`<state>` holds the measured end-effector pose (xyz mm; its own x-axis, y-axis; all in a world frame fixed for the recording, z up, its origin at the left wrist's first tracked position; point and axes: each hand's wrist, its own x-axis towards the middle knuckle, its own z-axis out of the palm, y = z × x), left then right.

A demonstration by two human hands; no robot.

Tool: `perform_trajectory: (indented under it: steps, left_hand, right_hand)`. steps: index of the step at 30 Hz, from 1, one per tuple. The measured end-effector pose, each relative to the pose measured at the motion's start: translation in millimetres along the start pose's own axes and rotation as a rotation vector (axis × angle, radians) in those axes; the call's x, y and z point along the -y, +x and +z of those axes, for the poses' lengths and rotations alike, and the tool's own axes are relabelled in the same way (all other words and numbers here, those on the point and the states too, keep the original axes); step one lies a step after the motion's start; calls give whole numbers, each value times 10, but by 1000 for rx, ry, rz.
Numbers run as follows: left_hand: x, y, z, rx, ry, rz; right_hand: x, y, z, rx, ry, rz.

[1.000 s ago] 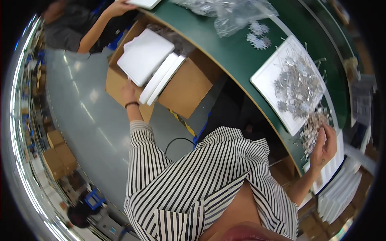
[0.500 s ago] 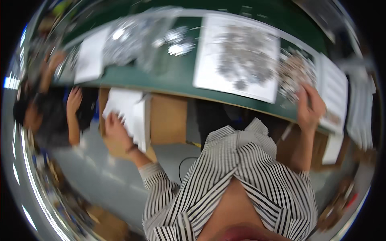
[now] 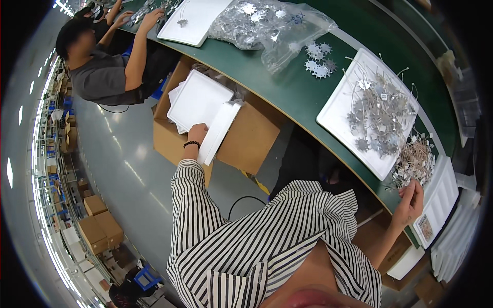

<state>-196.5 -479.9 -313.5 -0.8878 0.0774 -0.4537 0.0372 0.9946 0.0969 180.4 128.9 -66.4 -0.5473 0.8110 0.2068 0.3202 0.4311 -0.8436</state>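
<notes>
My left hand (image 3: 197,134), with a dark beaded bracelet at its wrist, is closed at the edge of a white tray (image 3: 222,128) that stands tilted on its side. Beside it a flat white tray (image 3: 199,100) lies on others in an open cardboard box (image 3: 249,137). My right hand (image 3: 410,205) has its fingertips pinched together at the near edge of a heap of thin wire leads (image 3: 415,159) with small white ends. Anything between those fingers is too small to make out. Left of that heap, a white tray (image 3: 334,115) carries many star-shaped metal pieces (image 3: 377,120) with wires.
The green table (image 3: 246,72) curves across the top. On it lie a clear plastic bag (image 3: 282,51) of star-shaped pieces, some loose ones (image 3: 319,64) and another white tray (image 3: 191,31). A co-worker (image 3: 102,72) sits at the left. A white compartmented tray (image 3: 439,197) is at the right edge.
The view has swung, so the table now slants down to the right. My left hand has closed at the tilted tray's edge. My right hand stays by the wire heap, fingertips at its near edge.
</notes>
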Motion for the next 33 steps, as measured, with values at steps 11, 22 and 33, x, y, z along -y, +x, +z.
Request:
perform_trajectory:
  steps: [11, 22, 33]
  left_hand:
    - [-155, -924, -1060, -465, -680, 349]
    - [-384, -960, -1537, -142, -793, 167]
    - [137, -1598, -1099, 12, -941, -10]
  right_hand:
    - [11, 82, 326, 108, 18, -9]
    - [37, -26, 421, 154, 12, -33]
    - [-26, -2, 451, 198, 56, 4]
